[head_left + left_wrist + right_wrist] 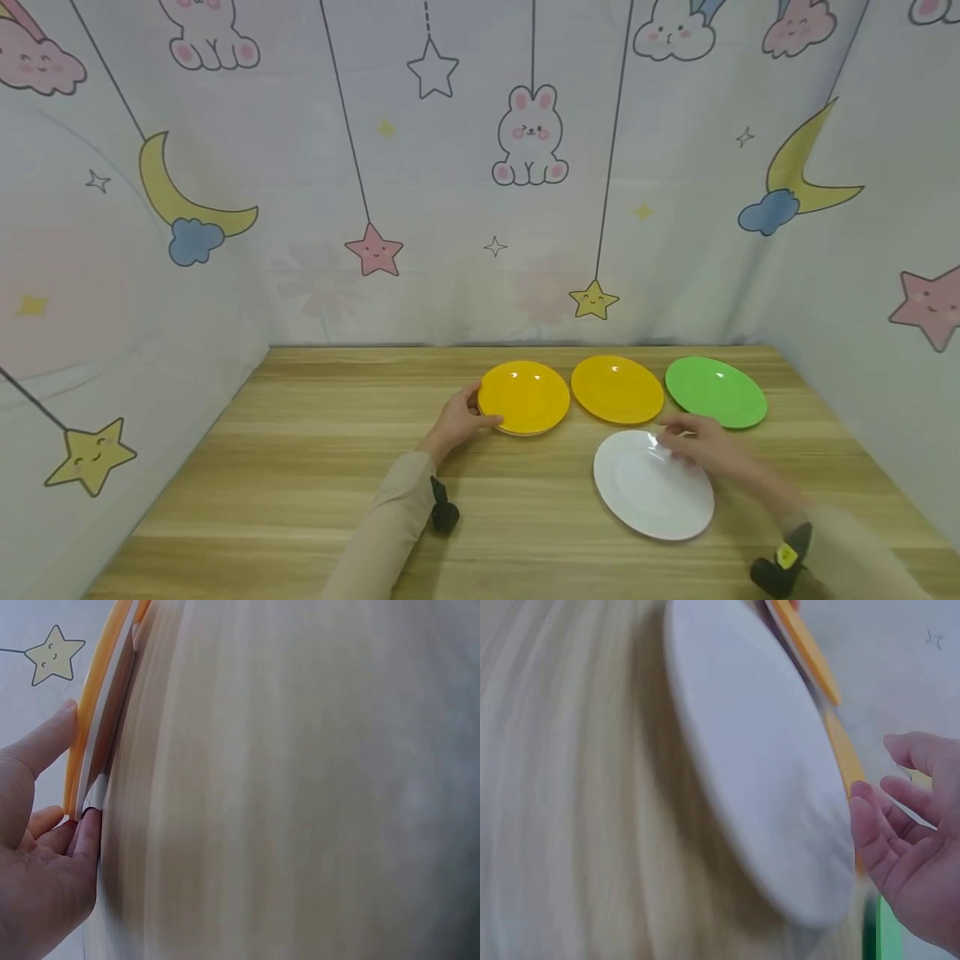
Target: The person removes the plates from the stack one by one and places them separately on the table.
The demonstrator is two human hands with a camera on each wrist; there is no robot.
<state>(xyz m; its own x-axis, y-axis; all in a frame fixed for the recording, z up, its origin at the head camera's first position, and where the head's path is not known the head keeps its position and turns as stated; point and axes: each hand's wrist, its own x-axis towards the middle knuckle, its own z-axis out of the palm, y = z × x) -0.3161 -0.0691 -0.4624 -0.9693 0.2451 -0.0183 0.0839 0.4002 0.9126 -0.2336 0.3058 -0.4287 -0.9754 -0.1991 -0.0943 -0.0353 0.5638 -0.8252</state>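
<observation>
On the table's far middle, my left hand [459, 421] grips the left rim of a yellow-orange plate [525, 397]. In the left wrist view, the thumb presses on top of the orange plate [94, 712] while the fingers reach under it, and a white edge shows just beneath the orange. Over the far right rim of a white plate [652, 496] hovers my right hand [697, 442]. Its fingers are loosely bent and spread in the right wrist view, beside the edge of the white plate [757, 750]; whether a fingertip touches is unclear.
Another yellow-orange plate [617, 389] lies between the left-hand plate and a green plate [716, 392] at the far right. Printed fabric walls [450, 183] rise behind and beside the wooden table [300, 450].
</observation>
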